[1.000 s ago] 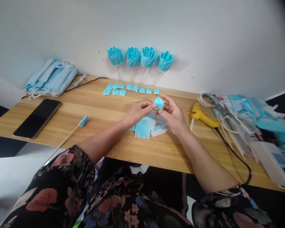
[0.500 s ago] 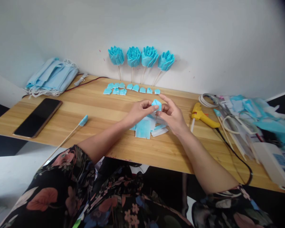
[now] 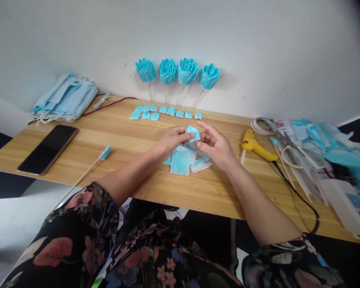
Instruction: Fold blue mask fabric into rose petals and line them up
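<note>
A small folded blue fabric petal (image 3: 193, 133) is pinched between the thumb and fingers of my left hand (image 3: 172, 142). Just right of it is my right hand (image 3: 217, 148), its index finger stretched out and its thumb apart, close to the petal's edge; I see nothing held in it. Beneath both hands lie blue fabric squares (image 3: 180, 162) and some white-edged folded strips (image 3: 201, 165). Farther back, several finished petals (image 3: 171, 111) lie in rows on the wooden table (image 3: 144, 176). Behind them, several blue fabric roses (image 3: 188, 72) on sticks lean against the wall.
At left are a stack of face masks (image 3: 66, 98), a phone (image 3: 48, 149) and a stick with a blue bud (image 3: 105, 153). To the right lie a yellow glue gun (image 3: 255, 146) with its black cable, scissors (image 3: 291, 154), a white container (image 3: 345, 204) and fabric scraps (image 3: 327, 140).
My left hand has moved slightly left with the petal, which is now tilted. The right hand's fingers have come away from the petal, staying close beside it.
</note>
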### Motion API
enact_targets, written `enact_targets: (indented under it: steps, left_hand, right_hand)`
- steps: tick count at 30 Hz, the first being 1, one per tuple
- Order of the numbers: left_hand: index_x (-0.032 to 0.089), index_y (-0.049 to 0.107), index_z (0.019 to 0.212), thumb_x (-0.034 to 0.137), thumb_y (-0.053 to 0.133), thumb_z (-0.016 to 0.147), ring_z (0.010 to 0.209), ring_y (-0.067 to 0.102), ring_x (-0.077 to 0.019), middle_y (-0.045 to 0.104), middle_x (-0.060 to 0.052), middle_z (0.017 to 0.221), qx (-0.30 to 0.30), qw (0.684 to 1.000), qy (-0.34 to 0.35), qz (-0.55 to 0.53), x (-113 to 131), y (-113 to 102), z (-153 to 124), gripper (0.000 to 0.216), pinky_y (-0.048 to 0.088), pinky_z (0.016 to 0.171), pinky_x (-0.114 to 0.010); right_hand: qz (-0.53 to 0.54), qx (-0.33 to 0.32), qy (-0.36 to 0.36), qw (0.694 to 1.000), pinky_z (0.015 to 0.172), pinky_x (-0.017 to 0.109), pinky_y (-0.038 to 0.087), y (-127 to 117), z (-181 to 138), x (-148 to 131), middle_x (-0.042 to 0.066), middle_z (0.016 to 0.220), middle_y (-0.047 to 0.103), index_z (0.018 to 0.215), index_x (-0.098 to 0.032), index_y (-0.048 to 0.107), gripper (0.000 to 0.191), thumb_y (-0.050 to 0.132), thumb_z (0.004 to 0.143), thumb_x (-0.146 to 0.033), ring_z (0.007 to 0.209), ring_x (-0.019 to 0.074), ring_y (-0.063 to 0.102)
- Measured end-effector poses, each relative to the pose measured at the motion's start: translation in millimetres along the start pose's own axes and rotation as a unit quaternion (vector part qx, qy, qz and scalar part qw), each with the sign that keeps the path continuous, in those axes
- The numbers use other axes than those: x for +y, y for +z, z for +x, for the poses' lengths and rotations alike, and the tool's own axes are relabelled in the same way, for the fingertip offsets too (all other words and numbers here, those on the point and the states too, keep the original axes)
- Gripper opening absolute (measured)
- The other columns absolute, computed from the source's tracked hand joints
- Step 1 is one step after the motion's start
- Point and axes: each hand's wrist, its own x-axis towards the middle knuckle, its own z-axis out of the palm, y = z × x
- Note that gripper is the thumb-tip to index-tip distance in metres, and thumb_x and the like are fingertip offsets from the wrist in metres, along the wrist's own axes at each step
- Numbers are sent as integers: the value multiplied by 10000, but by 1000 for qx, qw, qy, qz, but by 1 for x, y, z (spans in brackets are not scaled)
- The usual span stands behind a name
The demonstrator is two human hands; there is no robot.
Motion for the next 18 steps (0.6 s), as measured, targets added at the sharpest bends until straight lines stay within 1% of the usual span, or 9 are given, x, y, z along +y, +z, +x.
enact_targets:
  steps: [3, 5, 7, 12, 16, 18]
  left_hand:
    - [163, 564, 630, 301, 687, 753, 564, 424, -80, 489, 38, 580, 6, 1000, 4, 17, 1, 0, -1, 222, 355, 595, -255]
    - [159, 589, 670, 313, 694, 756, 574, 431, -78, 501, 41, 598, -8, 1000, 6, 30, 1, 1, -2, 205, 353, 596, -250]
    - [157, 602, 702, 322, 695, 759, 587, 434, -78, 509, 41, 622, -24, 998, 10, 53, -1, 3, -2, 198, 341, 593, -247]
    - [166, 533, 637, 325, 679, 768, 582, 374, -84, 433, 48, 608, -25, 987, 47, 149, -9, 5, -1, 252, 274, 579, -263]
    - [176, 539, 661, 349, 656, 791, 601, 381, -98, 450, 36, 631, -27, 983, 58, 174, -10, 5, -1, 246, 283, 593, -273]
    - [177, 533, 666, 350, 643, 797, 607, 384, -100, 453, 33, 641, -27, 982, 61, 177, -9, 5, -1, 243, 288, 598, -274]
  right_hand:
    - [14, 9, 18, 1000, 713, 321, 519, -6, 2, 2, 16, 912, 698, 1338, -289, 594, 592, 728, 762, -326, 781, 156, 621]
    - [26, 38, 20, 999, 759, 345, 529, -8, 3, 3, 14, 900, 699, 1298, -292, 623, 517, 707, 792, -357, 799, 163, 631]
    - [34, 59, 19, 998, 767, 347, 529, -9, 4, 2, 7, 870, 686, 1259, -293, 650, 466, 702, 807, -392, 795, 163, 628]
    - [17, 67, 8, 998, 702, 304, 510, -7, 2, 1, -6, 814, 661, 1146, -268, 717, 438, 776, 751, -449, 742, 145, 599]
    - [25, 91, 6, 996, 739, 323, 536, -9, 2, 1, 5, 816, 667, 1127, -271, 727, 409, 684, 829, -549, 731, 145, 613]
    - [41, 89, 12, 995, 767, 337, 548, -10, 2, 1, 15, 847, 683, 1125, -274, 726, 420, 666, 837, -575, 749, 150, 634]
